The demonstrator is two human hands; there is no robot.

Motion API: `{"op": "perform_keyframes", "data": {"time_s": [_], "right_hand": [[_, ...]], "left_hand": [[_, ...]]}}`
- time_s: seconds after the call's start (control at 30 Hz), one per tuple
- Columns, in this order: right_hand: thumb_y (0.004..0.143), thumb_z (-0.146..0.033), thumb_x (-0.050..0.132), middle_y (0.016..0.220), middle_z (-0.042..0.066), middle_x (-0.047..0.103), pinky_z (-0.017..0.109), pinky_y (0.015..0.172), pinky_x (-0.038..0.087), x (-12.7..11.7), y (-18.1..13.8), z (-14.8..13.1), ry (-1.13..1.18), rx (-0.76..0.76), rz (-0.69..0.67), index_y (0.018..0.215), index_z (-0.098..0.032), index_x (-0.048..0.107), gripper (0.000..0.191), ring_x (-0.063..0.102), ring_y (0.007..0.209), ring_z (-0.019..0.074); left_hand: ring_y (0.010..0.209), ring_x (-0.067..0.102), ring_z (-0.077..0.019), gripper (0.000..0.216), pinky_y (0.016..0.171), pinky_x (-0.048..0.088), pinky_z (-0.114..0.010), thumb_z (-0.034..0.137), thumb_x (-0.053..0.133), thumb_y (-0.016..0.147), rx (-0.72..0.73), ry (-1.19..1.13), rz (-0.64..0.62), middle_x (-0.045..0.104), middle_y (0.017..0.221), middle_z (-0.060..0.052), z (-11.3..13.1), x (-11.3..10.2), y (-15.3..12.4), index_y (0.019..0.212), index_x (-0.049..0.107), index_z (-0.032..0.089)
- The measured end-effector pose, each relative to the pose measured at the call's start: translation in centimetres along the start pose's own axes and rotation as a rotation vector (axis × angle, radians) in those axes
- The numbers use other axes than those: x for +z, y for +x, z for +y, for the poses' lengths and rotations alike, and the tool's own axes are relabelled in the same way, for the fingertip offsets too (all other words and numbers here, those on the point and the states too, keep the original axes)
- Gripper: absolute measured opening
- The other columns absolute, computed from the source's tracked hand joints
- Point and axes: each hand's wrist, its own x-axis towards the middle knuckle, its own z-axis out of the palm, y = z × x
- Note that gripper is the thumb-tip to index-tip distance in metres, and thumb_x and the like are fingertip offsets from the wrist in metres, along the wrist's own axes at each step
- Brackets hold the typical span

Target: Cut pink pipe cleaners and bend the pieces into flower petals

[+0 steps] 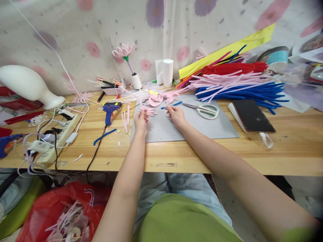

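Observation:
My left hand is closed, fingers curled, at the left part of the grey cutting mat. It grips a pink pipe cleaner, and short pink pipe cleaner pieces show beside its fingertips. My right hand hovers over the mat with thumb and forefinger drawn together; what they pinch, if anything, is too small to make out. Just beyond those fingers lies a short blue pipe cleaner. Pink petal shapes rest at the mat's back edge. White-handled scissors lie to the right.
A blue glue gun and power strip with tangled cords are on the left. Bundled blue pipe cleaners are piled at the back right, near a phone. A pink flower stands behind. Below hangs a red bag.

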Motion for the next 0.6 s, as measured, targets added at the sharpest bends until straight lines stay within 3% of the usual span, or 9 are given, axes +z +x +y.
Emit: {"op": "perform_keyframes", "data": {"time_s": [0.13, 0.3, 0.47, 0.6], "right_hand": [[0.079, -0.041, 0.053, 0.067, 0.000, 0.059, 0.022, 0.052, 0.038, 0.4, 0.7, 0.1, -0.233, -0.034, -0.095, 0.085, -0.016, 0.066, 0.029, 0.048, 0.053, 0.0092], [0.086, -0.036, 0.047, 0.090, 0.007, 0.067, 0.029, 0.072, 0.044, 1.8, 2.3, -1.6, -0.622, -0.172, -0.202, 0.099, -0.017, 0.066, 0.030, 0.059, 0.081, 0.0185], [0.083, -0.019, 0.050, 0.112, 0.013, 0.061, 0.035, 0.093, 0.037, 4.7, 3.2, -2.2, -0.924, -0.468, -0.326, 0.104, -0.015, 0.067, 0.027, 0.051, 0.109, 0.0253], [0.081, -0.020, 0.052, 0.107, 0.015, 0.060, 0.036, 0.092, 0.037, 5.7, 3.0, -1.7, -0.984, -0.506, -0.302, 0.095, -0.013, 0.068, 0.022, 0.049, 0.109, 0.0269]], "left_hand": [[0.039, 0.039, -0.0021, 0.019, 0.040, 0.025, -0.016, 0.029, 0.053, 0.084, -0.030, -0.151, 0.112, 0.048, 0.052, 0.005, 1.0, -0.8, 0.7, 0.073, 0.056, 0.014], [0.039, 0.039, -0.0022, 0.021, 0.040, 0.025, -0.016, 0.031, 0.053, 0.085, -0.056, -0.201, 0.137, 0.046, 0.052, 0.006, 1.0, -0.8, 0.8, 0.072, 0.052, 0.015], [0.038, 0.035, -0.0020, 0.020, 0.037, 0.021, -0.015, 0.029, 0.044, 0.089, -0.056, -0.181, 0.118, 0.046, 0.055, 0.006, 1.1, -0.8, 0.7, 0.075, 0.049, 0.016], [0.036, 0.028, -0.0013, 0.020, 0.036, 0.014, -0.015, 0.032, 0.043, 0.089, -0.057, -0.153, 0.094, 0.043, 0.056, 0.007, 1.0, -0.9, 0.5, 0.076, 0.046, 0.017]]}}
